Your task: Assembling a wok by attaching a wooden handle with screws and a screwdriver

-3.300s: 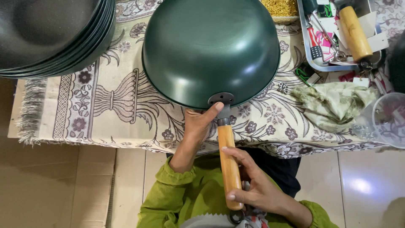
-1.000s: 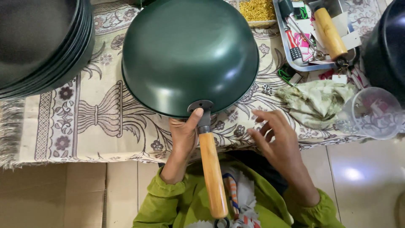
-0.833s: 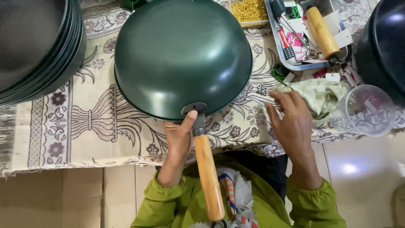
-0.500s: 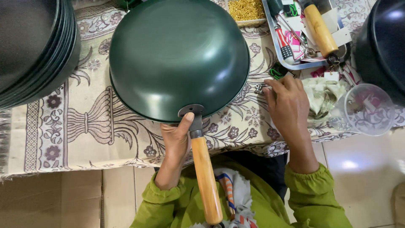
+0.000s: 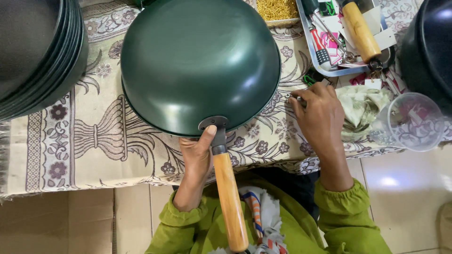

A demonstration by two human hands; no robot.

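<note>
The green wok (image 5: 200,66) lies bottom-up on the patterned cloth (image 5: 94,136) over the counter. Its wooden handle (image 5: 230,202) juts off the near edge toward the person. The left hand (image 5: 197,160) has its grip clamped at the handle's metal neck, thumb on the bracket. Right of the wok, the right hand (image 5: 318,117) pinches something small; what it is I cannot tell. Should the left hand loosen, the overhanging handle could tip the wok off the cloth, or the small piece could drop.
</note>
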